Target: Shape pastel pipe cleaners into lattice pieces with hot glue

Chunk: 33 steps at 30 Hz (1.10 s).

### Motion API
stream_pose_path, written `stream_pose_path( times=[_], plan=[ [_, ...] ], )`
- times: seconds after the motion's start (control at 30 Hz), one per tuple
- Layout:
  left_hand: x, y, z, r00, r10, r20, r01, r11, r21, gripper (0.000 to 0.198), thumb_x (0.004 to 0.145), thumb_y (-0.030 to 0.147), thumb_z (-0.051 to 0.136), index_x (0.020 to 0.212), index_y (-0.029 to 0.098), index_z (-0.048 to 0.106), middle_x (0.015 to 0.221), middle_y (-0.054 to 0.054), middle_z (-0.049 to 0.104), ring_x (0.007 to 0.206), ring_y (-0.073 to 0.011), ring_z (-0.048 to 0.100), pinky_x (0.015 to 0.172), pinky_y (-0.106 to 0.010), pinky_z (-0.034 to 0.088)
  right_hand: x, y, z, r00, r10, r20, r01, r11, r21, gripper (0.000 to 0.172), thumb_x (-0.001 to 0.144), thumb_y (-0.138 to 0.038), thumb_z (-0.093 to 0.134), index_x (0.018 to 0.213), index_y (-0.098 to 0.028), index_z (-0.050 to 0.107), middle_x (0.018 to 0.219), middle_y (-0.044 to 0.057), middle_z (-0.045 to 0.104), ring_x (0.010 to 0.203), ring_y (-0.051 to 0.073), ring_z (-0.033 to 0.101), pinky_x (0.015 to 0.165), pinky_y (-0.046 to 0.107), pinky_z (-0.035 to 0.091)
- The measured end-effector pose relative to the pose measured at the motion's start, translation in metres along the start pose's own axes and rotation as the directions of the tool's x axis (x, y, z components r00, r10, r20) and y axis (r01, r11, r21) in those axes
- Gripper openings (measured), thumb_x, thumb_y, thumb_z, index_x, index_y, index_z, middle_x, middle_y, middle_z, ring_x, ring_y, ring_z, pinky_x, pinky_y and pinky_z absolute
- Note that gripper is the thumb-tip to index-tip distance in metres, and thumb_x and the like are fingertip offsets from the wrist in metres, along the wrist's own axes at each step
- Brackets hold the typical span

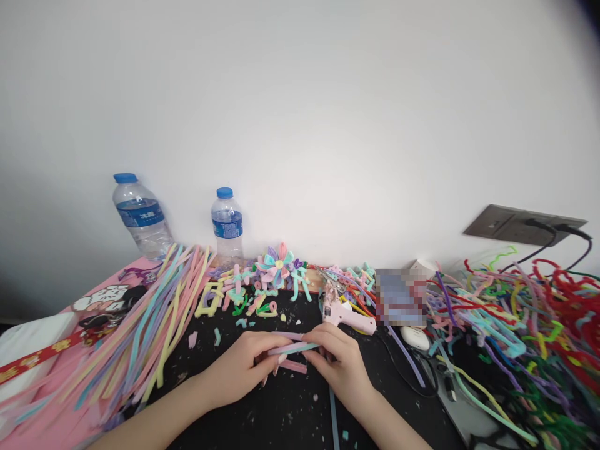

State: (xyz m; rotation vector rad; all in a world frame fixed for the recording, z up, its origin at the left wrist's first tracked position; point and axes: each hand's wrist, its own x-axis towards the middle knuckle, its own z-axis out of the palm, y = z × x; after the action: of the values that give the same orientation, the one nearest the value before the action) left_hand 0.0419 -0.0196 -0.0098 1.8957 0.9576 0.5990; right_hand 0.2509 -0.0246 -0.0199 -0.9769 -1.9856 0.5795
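Near the front centre, my left hand pinches the left ends of a few short fuzzy stems, lilac, pink and pale teal. The fingers of my right hand close on the right ends of the same stems, so they span the gap between both hands. A pink stem piece shows just below them. Both hands are over a black mat scattered with small scraps. Beyond my right hand lies a pink glue gun, and a pastel fuzzy flower is behind the hands.
Long pastel stems fan across the left side. Two water bottles stand against the wall. Tangled colourful stems fill the right, near a white mouse-like object, a black cable and a wall socket.
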Motion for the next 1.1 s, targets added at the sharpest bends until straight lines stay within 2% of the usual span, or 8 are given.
stream_pose_path(
  times=[0.17,0.3,0.4,0.5,0.57,0.7,0.97,1.1],
  plan=[
    [0.000,-0.003,0.000,0.998,-0.011,-0.064,0.013,0.999,0.037,0.033,0.081,0.015,0.053,0.111,0.024,0.060,0.091,0.000,0.066,0.058,-0.0093,0.057,0.056,-0.018,0.045,-0.001,0.000,0.002,1.000,0.000,-0.031,0.000,1.000,-0.011,0.011,0.081,-0.016,0.057,0.086,-0.019,0.067,0.076,0.003,0.063,0.058,0.013,0.052,0.050,0.024,0.040],
    [0.000,-0.009,-0.001,0.989,-0.009,-0.149,0.021,0.997,0.076,0.029,0.081,0.016,0.054,0.109,0.022,0.060,0.086,0.000,0.067,0.057,-0.0102,0.058,0.056,-0.019,0.046,-0.001,0.002,0.003,0.989,0.133,-0.062,-0.133,0.991,0.007,0.010,0.077,-0.014,0.060,0.080,-0.018,0.069,0.069,0.002,0.064,0.055,0.013,0.053,0.049,0.023,0.039],
    [-0.001,-0.015,-0.003,0.974,0.075,-0.214,-0.040,0.986,0.163,0.026,0.083,0.015,0.053,0.106,0.026,0.061,0.092,0.000,0.067,0.067,-0.0122,0.062,0.063,-0.021,0.049,-0.001,0.003,0.004,0.966,0.259,-0.029,-0.257,0.965,0.044,0.011,0.077,-0.013,0.060,0.079,-0.017,0.070,0.070,0.004,0.066,0.059,0.015,0.057,0.051,0.022,0.041],
    [-0.001,-0.020,-0.006,0.954,0.181,-0.238,-0.117,0.958,0.263,0.025,0.085,0.015,0.052,0.104,0.027,0.062,0.098,-0.001,0.068,0.085,-0.0157,0.063,0.076,-0.024,0.049,0.000,0.003,0.005,0.947,0.321,-0.008,-0.320,0.945,0.064,0.012,0.078,-0.014,0.059,0.078,-0.016,0.071,0.069,0.004,0.066,0.060,0.015,0.059,0.051,0.022,0.042],
    [-0.001,-0.022,-0.008,0.946,0.211,-0.247,-0.134,0.947,0.293,0.024,0.085,0.016,0.053,0.103,0.026,0.063,0.097,-0.001,0.069,0.087,-0.0164,0.063,0.077,-0.024,0.049,0.001,0.003,0.005,0.945,0.326,-0.005,-0.326,0.943,0.063,0.013,0.078,-0.014,0.058,0.077,-0.016,0.071,0.067,0.004,0.066,0.060,0.015,0.059,0.051,0.022,0.042],
    [0.000,-0.020,-0.011,0.945,0.191,-0.264,-0.105,0.945,0.309,0.018,0.085,0.018,0.054,0.097,0.024,0.066,0.091,-0.001,0.070,0.080,-0.0160,0.065,0.072,-0.023,0.050,0.001,0.003,0.005,0.955,0.296,-0.010,-0.295,0.954,0.049,0.014,0.077,-0.013,0.058,0.077,-0.017,0.071,0.068,0.004,0.067,0.061,0.015,0.060,0.051,0.022,0.042],
    [0.000,-0.018,-0.012,0.957,0.176,-0.231,-0.097,0.944,0.315,0.018,0.086,0.020,0.053,0.095,0.023,0.067,0.086,-0.001,0.071,0.075,-0.0156,0.065,0.069,-0.022,0.049,0.000,0.006,0.004,0.984,0.179,-0.011,-0.179,0.984,-0.015,0.013,0.075,-0.013,0.061,0.083,-0.019,0.071,0.070,0.002,0.066,0.058,0.014,0.056,0.051,0.023,0.042],
    [0.000,-0.018,-0.013,0.961,0.172,-0.217,-0.096,0.941,0.323,0.017,0.086,0.020,0.053,0.094,0.022,0.068,0.085,-0.001,0.070,0.074,-0.0151,0.064,0.068,-0.021,0.048,0.000,0.006,0.005,0.983,0.182,-0.011,-0.182,0.983,-0.018,0.012,0.074,-0.011,0.063,0.080,-0.018,0.071,0.069,0.002,0.066,0.058,0.014,0.056,0.050,0.023,0.042]
  ],
)
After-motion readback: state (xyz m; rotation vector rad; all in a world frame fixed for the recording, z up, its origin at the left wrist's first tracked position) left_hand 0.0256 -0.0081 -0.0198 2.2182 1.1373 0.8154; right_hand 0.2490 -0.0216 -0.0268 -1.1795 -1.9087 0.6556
